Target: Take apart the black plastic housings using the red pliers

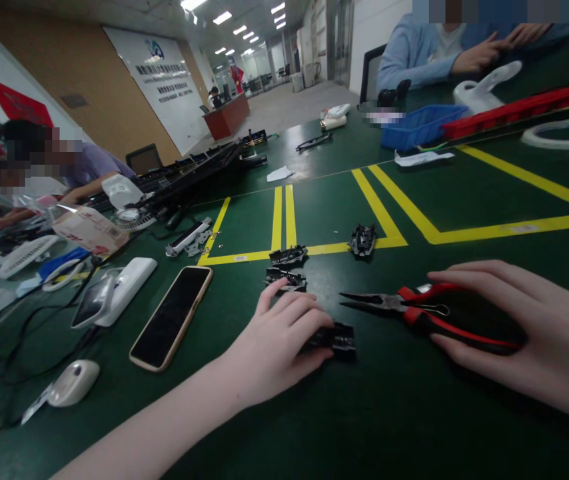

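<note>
Head view: a small black ridged plastic part sits just below and right of the frame's centre, gripped between the thumb and fingers of the left hand. At right, the right hand clasps red-and-black long-nose pliers, their slim tips slightly parted toward that part. Beyond lie three similar black plastic pieces; left of centre, a tan-cased black smartphone rests on the dark green table.
</note>
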`<state>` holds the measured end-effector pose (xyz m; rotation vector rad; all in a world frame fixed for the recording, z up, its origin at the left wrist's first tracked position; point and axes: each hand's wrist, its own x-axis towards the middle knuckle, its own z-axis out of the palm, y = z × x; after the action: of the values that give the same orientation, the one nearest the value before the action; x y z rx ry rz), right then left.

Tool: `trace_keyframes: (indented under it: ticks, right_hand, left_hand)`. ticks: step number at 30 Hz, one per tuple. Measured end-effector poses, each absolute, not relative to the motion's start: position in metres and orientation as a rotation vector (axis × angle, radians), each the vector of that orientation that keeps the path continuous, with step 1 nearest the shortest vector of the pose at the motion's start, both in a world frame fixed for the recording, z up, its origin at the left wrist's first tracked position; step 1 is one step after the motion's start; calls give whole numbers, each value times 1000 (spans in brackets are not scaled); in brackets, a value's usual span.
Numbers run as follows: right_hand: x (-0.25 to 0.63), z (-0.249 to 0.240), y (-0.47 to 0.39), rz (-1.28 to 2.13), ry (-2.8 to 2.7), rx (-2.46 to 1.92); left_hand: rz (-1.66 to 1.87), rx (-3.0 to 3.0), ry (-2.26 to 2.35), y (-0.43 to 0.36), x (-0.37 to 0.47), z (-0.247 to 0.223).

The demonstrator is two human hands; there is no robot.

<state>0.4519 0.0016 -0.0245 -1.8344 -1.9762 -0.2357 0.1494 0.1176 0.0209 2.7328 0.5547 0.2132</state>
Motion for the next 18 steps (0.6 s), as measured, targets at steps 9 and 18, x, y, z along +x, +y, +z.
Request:
trace_keyframes:
  ticks: [9,18]
  right_hand:
    - [437,-13,-4,-307,-2072,-1566]
    - [441,-24,-3,-209,-2155,-1699]
  left_hand:
    - [116,2398,634,103,133,26]
    - [153,2263,662,109,122,20]
